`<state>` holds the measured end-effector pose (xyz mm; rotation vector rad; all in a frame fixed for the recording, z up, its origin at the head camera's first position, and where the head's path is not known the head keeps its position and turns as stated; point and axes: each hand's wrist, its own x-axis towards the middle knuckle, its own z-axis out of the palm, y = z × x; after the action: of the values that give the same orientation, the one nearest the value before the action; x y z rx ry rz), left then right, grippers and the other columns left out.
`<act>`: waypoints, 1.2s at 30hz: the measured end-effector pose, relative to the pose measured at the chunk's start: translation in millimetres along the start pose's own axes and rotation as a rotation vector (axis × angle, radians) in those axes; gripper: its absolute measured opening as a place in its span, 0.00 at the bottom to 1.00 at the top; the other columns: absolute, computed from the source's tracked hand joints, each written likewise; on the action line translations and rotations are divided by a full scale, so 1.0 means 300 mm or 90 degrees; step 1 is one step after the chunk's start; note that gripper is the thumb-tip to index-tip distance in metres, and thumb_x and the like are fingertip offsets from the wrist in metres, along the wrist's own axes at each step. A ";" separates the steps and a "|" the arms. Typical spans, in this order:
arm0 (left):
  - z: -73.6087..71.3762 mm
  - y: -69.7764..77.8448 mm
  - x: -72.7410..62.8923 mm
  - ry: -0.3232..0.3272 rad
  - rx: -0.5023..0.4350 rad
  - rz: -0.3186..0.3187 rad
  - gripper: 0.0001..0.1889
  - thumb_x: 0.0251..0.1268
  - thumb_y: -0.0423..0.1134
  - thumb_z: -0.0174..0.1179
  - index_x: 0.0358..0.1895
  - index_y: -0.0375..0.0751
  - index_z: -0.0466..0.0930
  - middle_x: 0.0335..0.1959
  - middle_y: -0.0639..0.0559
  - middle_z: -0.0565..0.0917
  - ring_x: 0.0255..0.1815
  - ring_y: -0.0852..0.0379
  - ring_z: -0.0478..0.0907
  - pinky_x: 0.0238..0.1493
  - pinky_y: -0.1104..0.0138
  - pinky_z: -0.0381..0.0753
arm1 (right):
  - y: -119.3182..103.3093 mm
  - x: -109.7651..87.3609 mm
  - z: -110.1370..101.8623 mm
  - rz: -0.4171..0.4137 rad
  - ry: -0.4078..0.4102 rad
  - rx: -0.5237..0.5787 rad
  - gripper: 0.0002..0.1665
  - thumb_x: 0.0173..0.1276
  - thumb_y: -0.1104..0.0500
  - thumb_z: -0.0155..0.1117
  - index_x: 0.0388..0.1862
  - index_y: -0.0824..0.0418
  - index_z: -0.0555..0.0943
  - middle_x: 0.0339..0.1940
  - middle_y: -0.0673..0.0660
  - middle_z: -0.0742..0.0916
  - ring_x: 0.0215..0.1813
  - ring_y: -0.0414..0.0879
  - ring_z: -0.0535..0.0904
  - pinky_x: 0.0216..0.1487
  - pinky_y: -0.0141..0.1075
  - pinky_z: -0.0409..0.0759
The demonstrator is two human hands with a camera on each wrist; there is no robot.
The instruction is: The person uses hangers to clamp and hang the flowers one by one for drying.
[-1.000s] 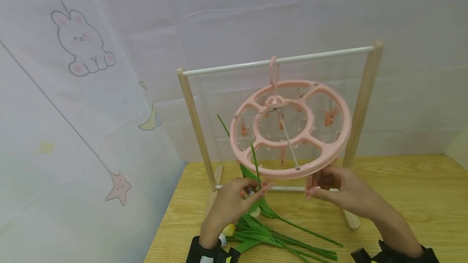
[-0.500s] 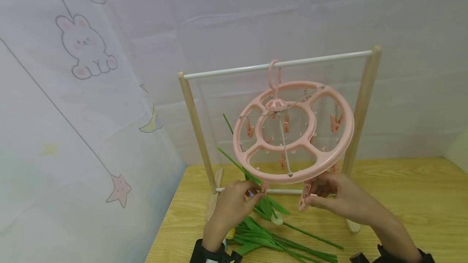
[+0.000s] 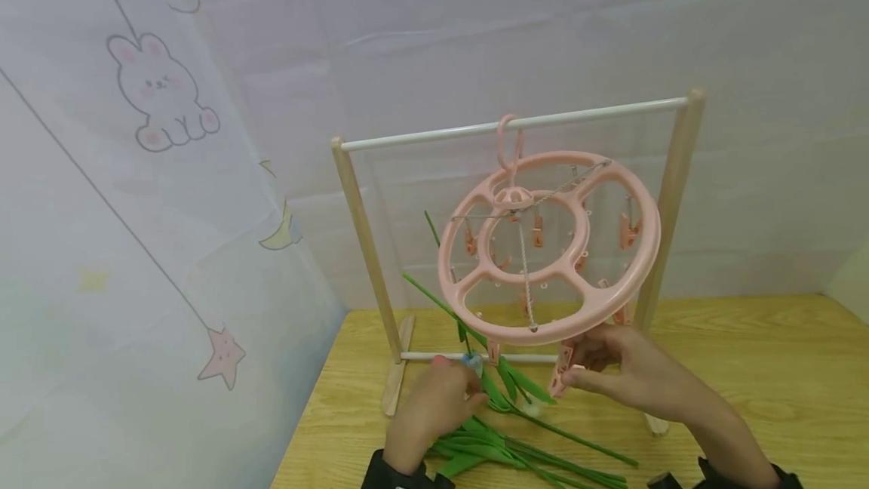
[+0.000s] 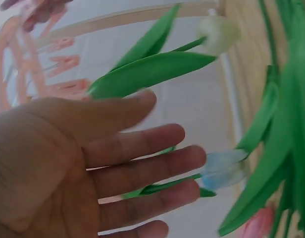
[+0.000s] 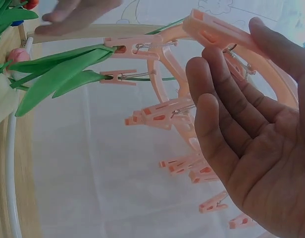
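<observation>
My right hand (image 3: 624, 368) pinches a pink clothespin (image 5: 219, 33) between thumb and fingers, below the front rim of a round pink clip hanger (image 3: 543, 334). My left hand (image 3: 434, 402) is lower and to the left, and the left wrist view shows its fingers spread with nothing in them. Past its fingertips in that view are a white tulip (image 4: 219, 35) and a pale blue tulip (image 4: 223, 169). In the right wrist view, green tulip leaves (image 5: 68, 74) reach up to two clothespins (image 5: 125, 77) on the hanger, flower heads downward.
The hanger hooks over the white bar (image 3: 434, 134) of a wooden stand (image 3: 363, 240). More pink clothespins (image 3: 627, 232) dangle from its rings. A bundle of green tulip stems (image 3: 536, 455) lies on the wooden table (image 3: 767, 383) in front. A printed sheet (image 3: 156, 262) covers the left side.
My left hand has let go of the clothespin at the hanger's front left and dropped lower. My right hand keeps its clothespin, shifting slightly downward. The hanger has turned a little.
</observation>
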<state>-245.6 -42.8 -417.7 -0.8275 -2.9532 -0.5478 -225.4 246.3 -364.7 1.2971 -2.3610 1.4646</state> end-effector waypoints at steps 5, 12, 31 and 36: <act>0.087 0.022 0.035 -0.049 0.069 0.002 0.09 0.65 0.38 0.69 0.47 0.48 0.90 0.42 0.57 0.88 0.40 0.62 0.84 0.34 0.71 0.81 | -0.003 -0.003 0.007 0.017 0.008 -0.023 0.11 0.70 0.67 0.66 0.48 0.55 0.83 0.37 0.45 0.89 0.37 0.40 0.86 0.35 0.36 0.84; 0.192 0.032 0.070 -0.080 0.117 -0.024 0.15 0.66 0.33 0.67 0.54 0.50 0.88 0.50 0.59 0.85 0.45 0.62 0.84 0.41 0.70 0.84 | 0.000 -0.005 0.003 0.009 0.007 -0.028 0.13 0.69 0.67 0.68 0.50 0.57 0.83 0.38 0.45 0.89 0.38 0.39 0.86 0.35 0.35 0.84; 0.282 0.019 0.085 0.003 0.310 0.041 0.03 0.61 0.36 0.72 0.33 0.51 0.90 0.29 0.55 0.76 0.27 0.61 0.76 0.25 0.70 0.77 | 0.010 -0.003 0.003 -0.021 0.013 -0.025 0.14 0.66 0.69 0.70 0.49 0.58 0.83 0.37 0.46 0.89 0.37 0.39 0.85 0.32 0.33 0.81; 0.279 0.027 0.082 0.003 0.335 0.040 0.04 0.62 0.37 0.71 0.32 0.52 0.89 0.28 0.54 0.76 0.28 0.61 0.76 0.26 0.68 0.78 | 0.004 -0.004 0.004 -0.007 0.014 -0.031 0.13 0.67 0.67 0.70 0.48 0.56 0.83 0.37 0.45 0.89 0.37 0.39 0.86 0.34 0.33 0.82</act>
<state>-257.0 4.3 -490.6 -0.8383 -2.8323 0.2286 -225.2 246.3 -366.7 1.2741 -2.3558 1.4024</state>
